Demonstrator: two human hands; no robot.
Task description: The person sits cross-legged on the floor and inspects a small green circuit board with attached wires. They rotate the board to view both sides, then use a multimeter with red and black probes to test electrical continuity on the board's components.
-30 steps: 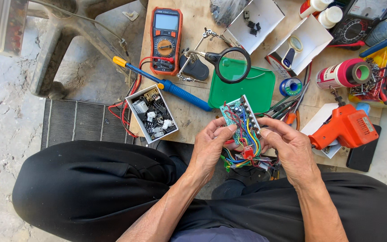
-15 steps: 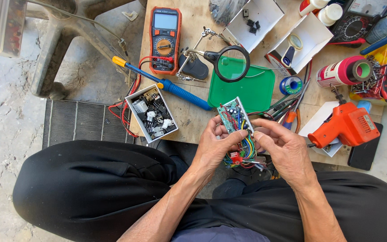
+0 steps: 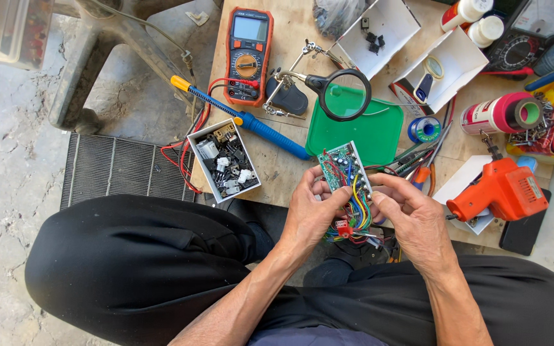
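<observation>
My left hand (image 3: pixel 312 211) grips a small green circuit board (image 3: pixel 343 168) by its left edge and underside. A bundle of coloured wires (image 3: pixel 354 221) hangs from the board's lower end. My right hand (image 3: pixel 411 214) touches the board's right side, with thumb and fingers at the wires. The board is held over my lap, just in front of the wooden table (image 3: pixel 283 163). On the table behind the board lies a green plastic tray (image 3: pixel 379 138).
On the table lie an orange multimeter (image 3: pixel 249 54), a blue-handled soldering iron (image 3: pixel 251 122), a magnifier on a clip stand (image 3: pixel 346 95), a box of small parts (image 3: pixel 224 160), an orange glue gun (image 3: pixel 498 189), white trays, solder and tape rolls. A metal grille (image 3: pixel 120 168) lies on the floor to the left.
The board has tilted and shifted slightly in my hands. My right fingers have moved in closer to its right edge and wires.
</observation>
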